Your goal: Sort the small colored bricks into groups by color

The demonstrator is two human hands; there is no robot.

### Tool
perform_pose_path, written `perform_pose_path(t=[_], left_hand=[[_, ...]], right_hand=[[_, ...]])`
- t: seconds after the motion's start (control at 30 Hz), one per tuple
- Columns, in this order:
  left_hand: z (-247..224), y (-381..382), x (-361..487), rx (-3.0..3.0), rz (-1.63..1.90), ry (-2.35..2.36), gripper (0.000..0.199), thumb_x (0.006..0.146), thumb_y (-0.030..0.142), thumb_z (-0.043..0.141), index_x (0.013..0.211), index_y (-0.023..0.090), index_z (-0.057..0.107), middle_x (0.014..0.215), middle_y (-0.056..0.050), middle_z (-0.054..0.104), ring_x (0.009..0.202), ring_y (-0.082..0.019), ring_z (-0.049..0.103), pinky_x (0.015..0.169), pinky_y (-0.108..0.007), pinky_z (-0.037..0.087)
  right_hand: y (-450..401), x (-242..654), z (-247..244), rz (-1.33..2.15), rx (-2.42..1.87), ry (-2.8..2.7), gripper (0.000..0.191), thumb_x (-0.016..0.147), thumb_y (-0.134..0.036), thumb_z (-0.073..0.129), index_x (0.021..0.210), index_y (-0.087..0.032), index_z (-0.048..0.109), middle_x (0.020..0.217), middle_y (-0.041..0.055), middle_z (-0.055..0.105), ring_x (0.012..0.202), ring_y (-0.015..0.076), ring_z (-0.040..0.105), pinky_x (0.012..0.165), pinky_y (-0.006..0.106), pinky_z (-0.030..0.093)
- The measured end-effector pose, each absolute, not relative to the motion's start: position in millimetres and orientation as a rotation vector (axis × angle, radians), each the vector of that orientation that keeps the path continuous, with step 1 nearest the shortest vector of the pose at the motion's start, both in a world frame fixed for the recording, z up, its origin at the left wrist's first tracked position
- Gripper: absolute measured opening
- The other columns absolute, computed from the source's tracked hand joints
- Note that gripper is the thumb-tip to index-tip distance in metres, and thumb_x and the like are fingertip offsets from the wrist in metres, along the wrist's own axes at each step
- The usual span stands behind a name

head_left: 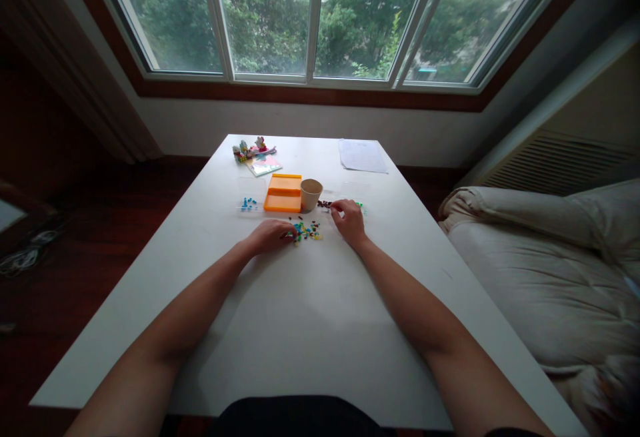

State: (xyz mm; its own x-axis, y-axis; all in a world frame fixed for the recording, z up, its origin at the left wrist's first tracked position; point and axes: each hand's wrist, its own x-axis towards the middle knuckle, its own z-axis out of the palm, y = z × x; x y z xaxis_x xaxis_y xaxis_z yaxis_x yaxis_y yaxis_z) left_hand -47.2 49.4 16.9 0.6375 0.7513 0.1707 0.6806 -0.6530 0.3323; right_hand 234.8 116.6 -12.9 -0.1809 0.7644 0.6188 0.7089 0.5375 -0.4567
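Observation:
A loose pile of tiny coloured pieces [309,230], blue, green, yellow and dark, lies on the white table. At its left edge rests my left hand [273,234], fingers curled inward with the tips against the pieces; whatever they grip is too small to make out. My right hand [349,220] is pinched beside a clear tray holding dark brown pieces [325,204]; its fingertips hide anything between them. Green pieces [359,204] show just behind that hand. Blue pieces [249,204] sit in a clear tray on the left.
An orange two-part tray [283,202] and a beige cup [311,194] stand behind the pile. Small figures [253,149] and a pastel card or packet [264,165] lie at the back left of the table [310,330]. Paper sheets [363,156] lie at the back right.

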Motion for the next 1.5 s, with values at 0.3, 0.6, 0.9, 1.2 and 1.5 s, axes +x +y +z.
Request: perform_pose_path(t=[0.3,0.6,0.9,1.2,1.5], left_hand=[[6,54,-50,2.598,0.496,1.178,0.021,0.091,0.027,0.056,0.099,0.026,0.075,0.093,-0.003,0.073,0.079,-0.016,0.064,0.068,-0.023,0.04],[1,74,-83,2.231,1.018,1.632,0.025,0.09,0.036,0.057,0.098,0.019,0.074,0.067,0.001,0.06,0.061,-0.012,0.05,0.063,-0.023,0.038],[-5,90,-134,1.72,1.259,2.181,0.028,0.088,0.039,0.056,0.101,0.022,0.073,0.061,0.002,0.055,0.059,-0.015,0.05,0.06,-0.025,0.034],[-12,92,-137,1.718,1.216,2.226,0.03,0.088,0.039,0.057,0.11,0.024,0.071,0.065,0.002,0.057,0.061,-0.015,0.052,0.061,-0.025,0.034],[-10,82,-102,2.211,0.937,1.811,0.026,0.091,0.038,0.053,0.096,0.022,0.073,0.066,0.0,0.061,0.061,-0.015,0.052,0.062,-0.026,0.036]], right_hand=[[116,235,-13,0.081,-1.2,-1.923,0.014,0.09,-0.022,0.054,0.088,-0.021,0.067,0.084,0.0055,0.068,0.084,0.0234,0.057,0.086,0.039,0.042],[111,230,-10,0.092,-1.145,-1.975,0.013,0.09,-0.02,0.054,0.089,-0.021,0.067,0.086,0.0052,0.068,0.084,0.0231,0.057,0.086,0.039,0.042],[97,218,-6,0.138,-1.0,-2.155,0.016,0.093,-0.022,0.052,0.091,-0.023,0.068,0.086,0.0058,0.068,0.087,0.0232,0.057,0.084,0.038,0.042],[81,198,3,0.256,-0.675,-2.49,0.016,0.093,-0.025,0.056,0.098,-0.026,0.072,0.087,0.0047,0.068,0.086,0.0211,0.056,0.083,0.035,0.043],[78,189,-3,0.197,-0.592,-2.605,0.013,0.09,-0.027,0.066,0.1,-0.029,0.074,0.093,0.0053,0.066,0.093,0.0222,0.056,0.087,0.036,0.041]])
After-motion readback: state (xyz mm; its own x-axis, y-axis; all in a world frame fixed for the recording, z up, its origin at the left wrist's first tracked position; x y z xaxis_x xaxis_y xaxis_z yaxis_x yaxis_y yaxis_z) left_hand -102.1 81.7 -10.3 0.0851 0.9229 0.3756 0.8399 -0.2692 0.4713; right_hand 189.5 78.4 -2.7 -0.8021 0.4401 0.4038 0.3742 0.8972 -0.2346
